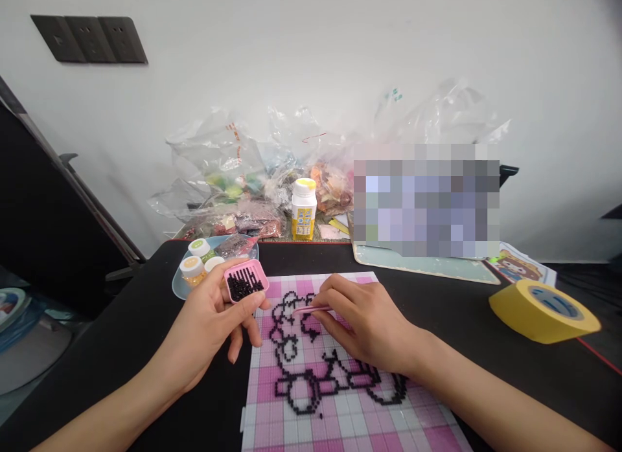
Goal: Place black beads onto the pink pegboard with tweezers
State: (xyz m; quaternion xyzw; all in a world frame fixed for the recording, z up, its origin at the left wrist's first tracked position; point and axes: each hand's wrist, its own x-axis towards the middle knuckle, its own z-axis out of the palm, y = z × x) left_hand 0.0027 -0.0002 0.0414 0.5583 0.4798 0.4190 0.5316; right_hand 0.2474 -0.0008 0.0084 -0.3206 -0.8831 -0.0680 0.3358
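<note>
My left hand [214, 316] holds a small pink tray [265, 278] of black beads, tilted up between thumb and fingers, over the left edge of the board. Pinched in my right hand [364, 316] is a pair of pink tweezers [307, 309], its tip over the upper part of the bead pattern. Under both lies a pink and white checked pegboard [340, 426], where black beads form outlines [304, 394]. Part of the pattern is hidden beneath my right hand. Whether the tweezers hold a bead is too small to tell.
A blue dish [179, 287] with small jars sits at the left. Behind the board stand a white and yellow bottle [304, 209] and plastic bags [218, 154]. Yellow tape [525, 313] lies at the right, near a cartoon picture [518, 264].
</note>
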